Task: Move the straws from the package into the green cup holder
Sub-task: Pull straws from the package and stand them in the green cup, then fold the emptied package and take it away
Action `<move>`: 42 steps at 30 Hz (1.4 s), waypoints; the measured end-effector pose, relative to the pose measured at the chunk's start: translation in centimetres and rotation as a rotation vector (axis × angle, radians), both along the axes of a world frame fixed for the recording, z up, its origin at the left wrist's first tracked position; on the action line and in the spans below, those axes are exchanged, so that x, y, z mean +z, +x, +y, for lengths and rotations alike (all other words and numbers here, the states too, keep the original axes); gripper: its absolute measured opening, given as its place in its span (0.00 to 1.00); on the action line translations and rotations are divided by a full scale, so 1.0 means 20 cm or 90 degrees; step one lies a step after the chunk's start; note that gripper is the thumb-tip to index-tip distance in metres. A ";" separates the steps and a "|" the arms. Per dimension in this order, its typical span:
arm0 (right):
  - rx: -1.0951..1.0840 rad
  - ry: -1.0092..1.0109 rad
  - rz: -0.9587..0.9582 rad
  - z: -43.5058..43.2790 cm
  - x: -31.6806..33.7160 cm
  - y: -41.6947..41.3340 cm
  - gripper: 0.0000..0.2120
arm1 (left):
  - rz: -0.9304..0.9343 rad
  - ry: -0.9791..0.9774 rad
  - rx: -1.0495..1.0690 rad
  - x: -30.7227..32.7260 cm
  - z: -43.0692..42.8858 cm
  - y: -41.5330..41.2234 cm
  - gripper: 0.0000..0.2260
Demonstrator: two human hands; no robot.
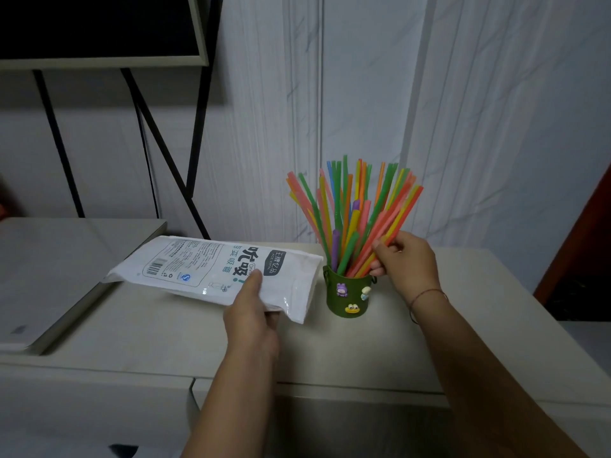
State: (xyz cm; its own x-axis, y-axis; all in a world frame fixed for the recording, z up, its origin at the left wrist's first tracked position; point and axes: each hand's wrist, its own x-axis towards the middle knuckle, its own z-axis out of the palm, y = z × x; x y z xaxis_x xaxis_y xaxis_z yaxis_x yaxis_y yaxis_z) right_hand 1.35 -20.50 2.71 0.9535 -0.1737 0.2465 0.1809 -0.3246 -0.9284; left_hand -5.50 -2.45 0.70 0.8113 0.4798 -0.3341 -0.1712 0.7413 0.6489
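A green cup holder (347, 297) with small cartoon figures on its side stands on the pale cabinet top (463, 325). Several coloured straws (350, 206) fan upward out of it. My right hand (405, 262) is closed around the rightmost straws just above the holder's rim. A flat white plastic package (211, 269) with printed text lies to the left of the holder. My left hand (253, 312) grips the package's near right corner, thumb on top. Whether any straws are inside the package cannot be seen.
A closed grey laptop-like slab (49, 276) lies on a raised surface at the left. A dark framed board (99, 28) on black legs stands at the back left. White panelled wall behind. A dark red door edge (578, 252) is at the right.
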 end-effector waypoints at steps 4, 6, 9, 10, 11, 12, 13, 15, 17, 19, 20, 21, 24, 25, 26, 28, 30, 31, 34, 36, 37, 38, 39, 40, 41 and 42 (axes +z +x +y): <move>0.013 0.002 0.021 -0.02 0.00 0.00 0.06 | 0.005 0.021 -0.004 0.01 0.01 -0.01 0.11; 0.021 0.006 0.032 -0.04 0.00 -0.01 0.08 | 0.006 0.035 -0.012 0.02 0.02 -0.02 0.08; -0.006 0.014 0.023 -0.08 0.03 -0.05 0.16 | -0.015 0.060 -0.024 0.05 0.04 -0.05 0.12; -0.027 0.017 0.012 -0.09 0.05 -0.07 0.19 | -0.027 0.076 -0.031 0.06 0.06 -0.06 0.14; -0.049 0.022 -0.004 -0.10 0.08 -0.09 0.20 | -0.041 0.102 -0.043 0.07 0.08 -0.07 0.15; -0.067 0.029 -0.026 -0.10 0.12 -0.11 0.20 | -0.053 0.136 -0.064 0.07 0.10 -0.08 0.15; -0.080 0.039 -0.054 -0.10 0.15 -0.13 0.18 | -0.064 0.173 -0.093 0.09 0.13 -0.10 0.16; -0.086 0.057 -0.120 -0.09 0.22 -0.19 0.11 | -0.086 0.239 -0.171 0.12 0.18 -0.12 0.16; -0.064 0.078 -0.175 -0.06 0.28 -0.27 0.05 | -0.100 0.302 -0.270 0.14 0.22 -0.16 0.18; -0.007 0.110 -0.206 -0.02 0.33 -0.35 0.02 | -0.101 0.363 -0.359 0.16 0.24 -0.21 0.20; 0.034 0.114 -0.200 0.01 0.35 -0.40 0.03 | -0.101 0.387 -0.397 0.17 0.25 -0.23 0.21; 0.079 0.097 -0.175 0.04 0.34 -0.42 0.05 | -0.103 0.407 -0.434 0.17 0.26 -0.25 0.21; 0.242 0.023 -0.035 0.12 0.30 -0.49 0.13 | -0.119 0.425 -0.532 0.16 0.26 -0.31 0.24; 0.296 0.039 0.005 0.14 0.28 -0.50 0.13 | -0.125 0.424 -0.555 0.16 0.25 -0.33 0.23; 0.338 0.068 0.036 0.15 0.27 -0.52 0.12 | -0.130 0.425 -0.573 0.16 0.24 -0.34 0.22; 0.379 0.109 0.055 0.15 0.26 -0.54 0.10 | -0.134 0.433 -0.604 0.15 0.23 -0.36 0.21; 0.378 0.120 0.060 0.14 0.26 -0.54 0.10 | -0.131 0.448 -0.615 0.14 0.23 -0.37 0.20; 0.366 0.128 0.066 0.13 0.24 -0.53 0.09 | -0.130 0.452 -0.608 0.14 0.23 -0.37 0.20; 0.328 0.145 0.080 0.10 0.21 -0.52 0.08 | -0.136 0.440 -0.528 0.15 0.23 -0.35 0.16; 0.316 0.145 0.088 0.08 0.20 -0.51 0.08 | -0.144 0.446 -0.442 0.17 0.24 -0.33 0.15; 0.315 0.143 0.093 0.07 0.20 -0.51 0.07 | -0.141 0.453 -0.404 0.17 0.24 -0.32 0.16; 0.316 0.139 0.096 0.06 0.19 -0.51 0.07 | -0.134 0.465 -0.377 0.17 0.24 -0.31 0.16; 0.316 0.134 0.098 0.05 0.18 -0.50 0.08 | -0.122 0.482 -0.359 0.16 0.23 -0.31 0.15; 0.317 0.128 0.096 0.04 0.18 -0.49 0.08 | -0.110 0.502 -0.350 0.16 0.23 -0.30 0.12; 0.316 0.127 0.092 0.03 0.17 -0.49 0.09 | -0.100 0.520 -0.346 0.16 0.22 -0.30 0.10; 0.312 0.129 0.086 0.03 0.16 -0.48 0.10 | -0.090 0.534 -0.345 0.15 0.21 -0.30 0.10</move>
State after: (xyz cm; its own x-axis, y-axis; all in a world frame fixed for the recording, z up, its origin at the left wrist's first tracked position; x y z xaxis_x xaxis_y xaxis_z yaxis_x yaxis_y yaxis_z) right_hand -8.27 -19.98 6.00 0.9555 0.2672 0.1246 0.1415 -0.0448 -0.9889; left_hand -11.52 1.76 3.79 0.9959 0.0701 0.0580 -0.0619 0.0559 0.9965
